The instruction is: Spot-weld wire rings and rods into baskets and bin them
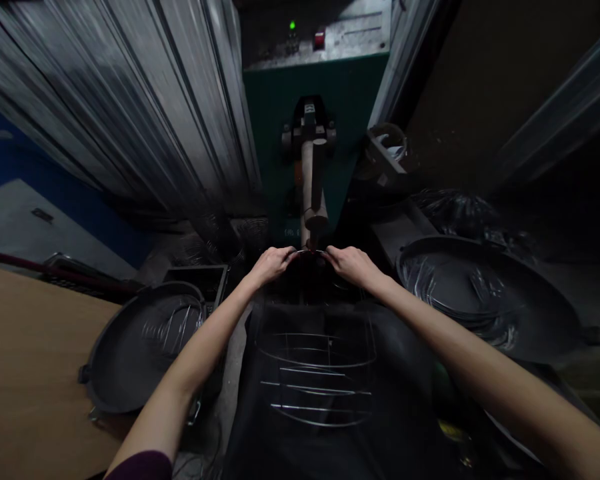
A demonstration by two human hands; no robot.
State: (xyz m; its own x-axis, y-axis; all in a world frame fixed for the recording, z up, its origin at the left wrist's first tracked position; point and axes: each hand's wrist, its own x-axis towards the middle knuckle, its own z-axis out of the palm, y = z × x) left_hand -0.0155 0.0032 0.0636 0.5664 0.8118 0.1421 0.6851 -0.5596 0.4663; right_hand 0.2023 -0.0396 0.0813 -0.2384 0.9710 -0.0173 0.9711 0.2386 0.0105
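Both my hands are pinched on a thin curved metal wire (303,251), one on each side of its short visible stretch. My left hand (274,265) has its fingers pressed together at the left part, and my right hand (353,265) grips the right part the same way. Between them, the wire sits right at the lower tip of the electrode arm (316,207) of a green spot-welding machine (265,133). Whether the wire is a closed ring I cannot tell. Below my hands, over a dark apron or cloth on my lap, lies a round wire rack (316,388) with several crossbars.
A dark round pan (120,360) with some wire pieces stands to the left, beside a wooden board (30,347). On the right, a larger dark pan (545,317) holds many wire rings. Corrugated metal sheeting (180,80) rises behind; a green light (293,25) glows on the machine.
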